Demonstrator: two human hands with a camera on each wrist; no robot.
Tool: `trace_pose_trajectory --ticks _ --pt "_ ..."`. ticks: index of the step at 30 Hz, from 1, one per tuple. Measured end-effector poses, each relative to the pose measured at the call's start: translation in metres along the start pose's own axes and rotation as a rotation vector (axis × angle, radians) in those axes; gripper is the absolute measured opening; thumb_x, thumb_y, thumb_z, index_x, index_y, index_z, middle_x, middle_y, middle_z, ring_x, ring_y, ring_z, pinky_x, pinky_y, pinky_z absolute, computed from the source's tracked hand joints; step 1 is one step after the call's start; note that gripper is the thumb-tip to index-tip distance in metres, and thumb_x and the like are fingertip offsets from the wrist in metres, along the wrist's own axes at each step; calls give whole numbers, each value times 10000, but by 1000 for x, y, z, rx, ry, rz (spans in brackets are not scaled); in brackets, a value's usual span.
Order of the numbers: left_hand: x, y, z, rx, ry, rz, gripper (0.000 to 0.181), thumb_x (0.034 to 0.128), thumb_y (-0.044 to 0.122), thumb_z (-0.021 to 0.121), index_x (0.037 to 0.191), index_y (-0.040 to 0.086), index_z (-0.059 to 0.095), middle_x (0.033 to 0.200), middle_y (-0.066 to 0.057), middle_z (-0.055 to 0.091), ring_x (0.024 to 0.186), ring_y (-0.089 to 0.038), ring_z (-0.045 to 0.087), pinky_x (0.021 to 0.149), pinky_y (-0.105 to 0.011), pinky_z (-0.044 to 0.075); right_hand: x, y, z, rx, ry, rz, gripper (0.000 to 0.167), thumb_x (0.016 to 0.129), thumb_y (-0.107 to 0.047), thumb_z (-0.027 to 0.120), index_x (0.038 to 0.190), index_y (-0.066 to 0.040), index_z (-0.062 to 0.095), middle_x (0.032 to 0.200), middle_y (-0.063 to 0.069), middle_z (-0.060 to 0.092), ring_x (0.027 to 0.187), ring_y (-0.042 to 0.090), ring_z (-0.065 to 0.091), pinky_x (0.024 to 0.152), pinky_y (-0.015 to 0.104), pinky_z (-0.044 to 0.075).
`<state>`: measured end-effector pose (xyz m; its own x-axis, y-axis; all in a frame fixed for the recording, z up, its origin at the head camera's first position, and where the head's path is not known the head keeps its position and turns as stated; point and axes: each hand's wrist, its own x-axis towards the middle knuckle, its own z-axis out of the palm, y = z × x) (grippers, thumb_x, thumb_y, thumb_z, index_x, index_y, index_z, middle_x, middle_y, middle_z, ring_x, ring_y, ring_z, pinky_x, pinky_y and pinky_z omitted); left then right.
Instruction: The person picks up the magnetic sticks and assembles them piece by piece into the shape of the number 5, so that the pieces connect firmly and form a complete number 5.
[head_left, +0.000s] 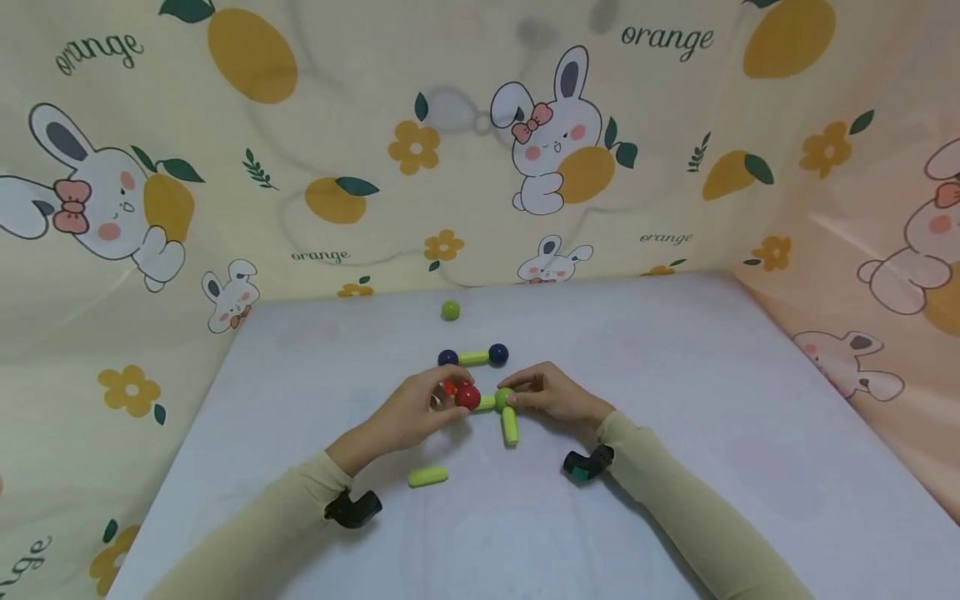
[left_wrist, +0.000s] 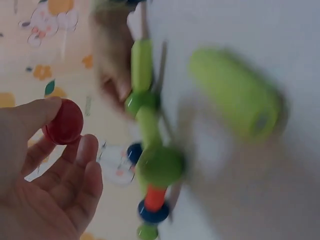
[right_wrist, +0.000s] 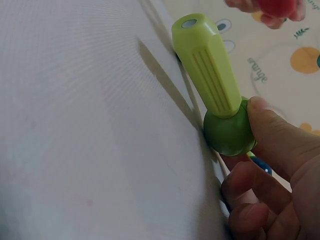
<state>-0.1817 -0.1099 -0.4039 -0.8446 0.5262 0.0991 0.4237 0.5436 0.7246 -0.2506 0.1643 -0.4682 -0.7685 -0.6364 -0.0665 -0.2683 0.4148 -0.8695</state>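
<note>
A printed cloth (head_left: 352, 108) rises behind and beside the white worktop (head_left: 697, 367), whose far and side edges only the head view shows; the white surface stretches from the hands out to both side edges, wider on the right. The left hand (head_left: 408, 410) and right hand (head_left: 561, 397) sit near the middle, a small gap between them, each pinching a ball between thumb and fingers: the left a red ball (head_left: 467, 397), the right a green ball (head_left: 505, 399). From the green ball one rod (head_left: 511, 427) runs toward the person, and a side rod (head_left: 486, 403) leftward, between the hands. The head view overlaps the red ball with the side rod; the left wrist view shows it apart, plus a blurred orange rod (left_wrist: 155, 198) mostly hidden from above. Only the right wrist view shows clearly a round grey rod end (right_wrist: 189, 23). A loose rod (head_left: 428, 477) lies nearer the person. Beyond the hands lie a rod with two blue balls (head_left: 498, 355) and, near the far edge, a lone ball (head_left: 450, 310).
</note>
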Motion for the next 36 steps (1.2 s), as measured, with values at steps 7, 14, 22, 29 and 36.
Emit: trace_pose_trajectory --ticks 7,14,22,29,36 --pt "-5 7 33 -12 -99 -24 374 927 160 740 1278 115 619 1124 10 692 863 -88 615 764 -231 527 0 1 1 21 -7 -8 335 979 -184 674 1282 -40 682 1290 147 690 997 169 574 864 251 495" --pt "-6 9 50 -27 -145 -41 361 912 222 765 1242 169 626 1080 63 682 867 -65 612 758 -200 515 0 2 1 22 -4 -13 332 972 -175 682 1278 -43 685 1298 146 685 998 188 556 855 268 491" --pt "-4 7 60 -32 -170 -51 346 900 269 780 1200 199 622 1064 90 677 836 -51 595 750 -189 509 -1 1 1 -13 3 -21 320 968 -197 690 1260 -67 700 1325 109 684 1160 208 590 1003 392 478" --pt "-2 5 67 -54 -205 -78 338 908 278 770 1186 224 585 1103 37 705 771 -26 594 715 -188 507 1 3 0 1 9 -28 299 961 -191 696 1237 -76 718 1324 109 688 1320 305 549 1118 570 399" --pt "-2 8 70 -41 -218 -101 331 912 264 765 1159 228 548 1071 52 703 756 -30 586 707 -192 498 0 3 0 4 15 -38 295 954 -164 700 1231 -65 718 1325 115 686 1300 305 564 1105 556 422"
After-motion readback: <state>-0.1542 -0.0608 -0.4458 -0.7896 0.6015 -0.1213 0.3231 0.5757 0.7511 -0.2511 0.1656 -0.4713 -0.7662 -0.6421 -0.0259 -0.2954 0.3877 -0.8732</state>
